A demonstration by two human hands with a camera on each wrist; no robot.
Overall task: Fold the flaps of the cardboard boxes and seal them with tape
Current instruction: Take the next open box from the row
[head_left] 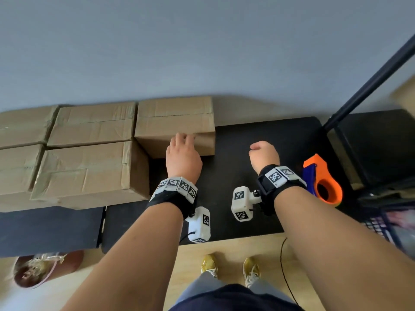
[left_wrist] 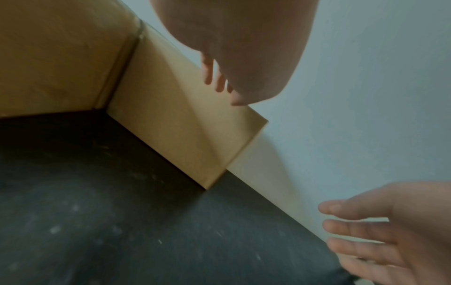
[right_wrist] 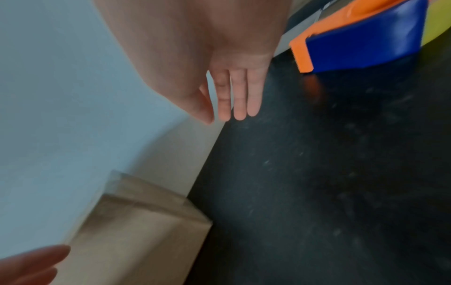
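A closed cardboard box [head_left: 175, 124] with tape along its top seam stands at the back of the black table [head_left: 258, 135]. My left hand [head_left: 183, 151] reaches its near top edge with straight fingers [left_wrist: 219, 83] against the box's front face [left_wrist: 183, 125]; it holds nothing. To the right of the box, my right hand [head_left: 263, 153] hovers over bare table, its fingers [right_wrist: 234, 100] straight and empty. An orange and blue tape dispenser [head_left: 321, 178] lies just right of my right wrist, also seen in the right wrist view [right_wrist: 361, 42].
Three more taped boxes [head_left: 89, 171] fill the left of the table, against the centre box. A black stand pole [head_left: 370, 86] rises at the right, with a wire basket [head_left: 386, 216] below it. A brown bin [head_left: 45, 270] sits on the floor, lower left.
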